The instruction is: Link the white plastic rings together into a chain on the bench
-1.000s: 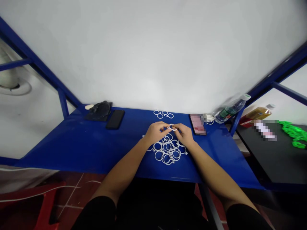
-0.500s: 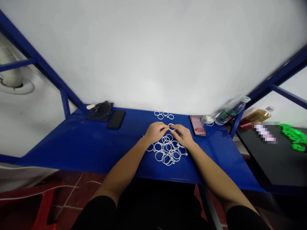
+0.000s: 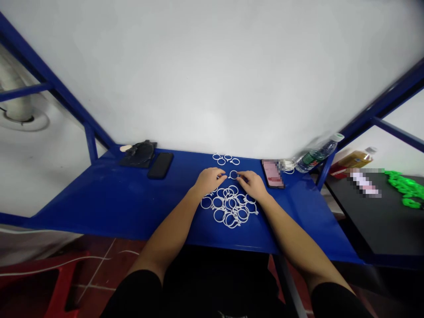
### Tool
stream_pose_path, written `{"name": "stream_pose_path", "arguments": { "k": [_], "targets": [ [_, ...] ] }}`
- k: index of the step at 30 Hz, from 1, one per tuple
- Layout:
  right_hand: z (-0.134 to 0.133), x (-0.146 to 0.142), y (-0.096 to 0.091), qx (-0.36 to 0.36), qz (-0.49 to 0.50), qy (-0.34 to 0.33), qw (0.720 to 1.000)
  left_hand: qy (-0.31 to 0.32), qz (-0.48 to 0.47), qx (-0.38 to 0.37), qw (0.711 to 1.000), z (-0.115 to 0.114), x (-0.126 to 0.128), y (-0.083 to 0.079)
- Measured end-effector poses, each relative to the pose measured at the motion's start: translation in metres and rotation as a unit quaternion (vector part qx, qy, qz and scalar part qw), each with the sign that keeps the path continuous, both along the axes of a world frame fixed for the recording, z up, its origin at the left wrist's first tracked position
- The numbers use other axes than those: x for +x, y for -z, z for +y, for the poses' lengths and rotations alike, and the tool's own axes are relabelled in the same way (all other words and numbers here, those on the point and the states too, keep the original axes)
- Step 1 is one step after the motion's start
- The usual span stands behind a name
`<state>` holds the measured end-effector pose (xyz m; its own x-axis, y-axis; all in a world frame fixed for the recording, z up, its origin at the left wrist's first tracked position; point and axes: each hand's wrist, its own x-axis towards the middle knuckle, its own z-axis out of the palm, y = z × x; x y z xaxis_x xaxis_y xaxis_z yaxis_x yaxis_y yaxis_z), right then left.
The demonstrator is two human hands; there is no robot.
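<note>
A white plastic ring [image 3: 230,172] with a small tab stands out between my two hands. The fingertips of my right hand [image 3: 253,183] pinch its right edge. My left hand [image 3: 211,180] is to the left of that ring, not touching it, with thumb and fingers apart and nothing in them. Just below the hands, a loose heap of similar white rings [image 3: 228,197] lies overlapping on the blue table [image 3: 132,203]. Several more white rings [image 3: 221,164] are grouped at the back, near the wall.
A black phone [image 3: 160,165] and a crumpled black bag [image 3: 141,154] lie at the back left. On the right are a pink-screened phone [image 3: 273,173], a white cable [image 3: 289,165] and a clear bottle [image 3: 318,154]. A black side table [image 3: 380,225] holds green pieces [image 3: 404,187].
My left hand has let go of the ring and drawn back a little to the left. The right hand keeps hold of the ring, whose tab now shows on the left.
</note>
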<state>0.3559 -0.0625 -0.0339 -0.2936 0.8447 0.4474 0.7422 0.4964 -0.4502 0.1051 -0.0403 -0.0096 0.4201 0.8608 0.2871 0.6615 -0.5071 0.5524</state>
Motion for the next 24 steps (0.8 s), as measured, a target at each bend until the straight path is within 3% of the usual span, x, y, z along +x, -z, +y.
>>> {"name": "stream_pose_path", "arguments": {
  "k": [5, 12, 18, 24],
  "targets": [
    [0.004, -0.008, 0.003, -0.016, -0.017, -0.052, 0.998, 0.069, 0.053, -0.014, 0.996, -0.003, 0.004, 0.004],
    [0.002, -0.008, -0.003, 0.027, -0.015, -0.055, 0.998, 0.065, 0.073, 0.006, 0.995, -0.002, 0.003, 0.005],
    [-0.006, -0.01, -0.011, 0.007, -0.011, -0.084, 0.996, 0.0, 0.132, -0.012, 0.991, 0.004, -0.015, -0.004],
    [-0.006, -0.009, -0.007, 0.01, -0.02, -0.119, 0.993, -0.047, 0.184, -0.116, 0.975, 0.01, -0.027, -0.007]
  ]
}}
